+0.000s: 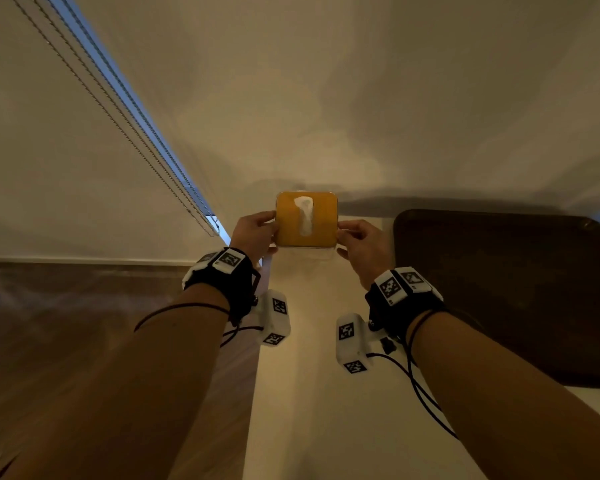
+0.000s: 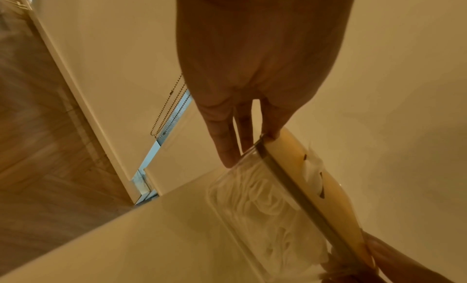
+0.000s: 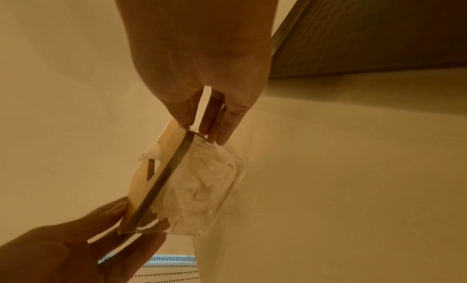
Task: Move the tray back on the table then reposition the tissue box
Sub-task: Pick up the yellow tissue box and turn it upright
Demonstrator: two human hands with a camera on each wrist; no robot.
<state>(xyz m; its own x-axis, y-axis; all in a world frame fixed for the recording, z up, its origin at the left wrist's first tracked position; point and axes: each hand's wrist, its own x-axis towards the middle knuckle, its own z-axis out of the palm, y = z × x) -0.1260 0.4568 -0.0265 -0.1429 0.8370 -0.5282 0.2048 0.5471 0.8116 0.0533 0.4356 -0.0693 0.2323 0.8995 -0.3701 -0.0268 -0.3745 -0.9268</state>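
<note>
The tissue box (image 1: 323, 220) has an orange wooden lid, a clear body and a white tissue poking out of its slot. It is at the far end of the white table (image 1: 309, 393), close to the wall. My left hand (image 1: 257, 233) grips its left side and my right hand (image 1: 357, 240) grips its right side, thumbs on the lid edge. The left wrist view shows the left hand (image 2: 248, 148) pinching the box (image 2: 265, 203); the right wrist view shows the right hand (image 3: 202, 131) pinching the box (image 3: 202, 187). Whether the box touches the table I cannot tell. The dark brown tray (image 1: 516, 289) lies flat to the right.
A pale wall (image 1: 361, 98) rises right behind the box. Bead cords (image 1: 136, 133) of a blind hang at the left beside a window strip. Wooden floor (image 1: 84, 341) lies beyond the table's left edge. The tray's edge (image 3: 379, 27) is close to my right wrist.
</note>
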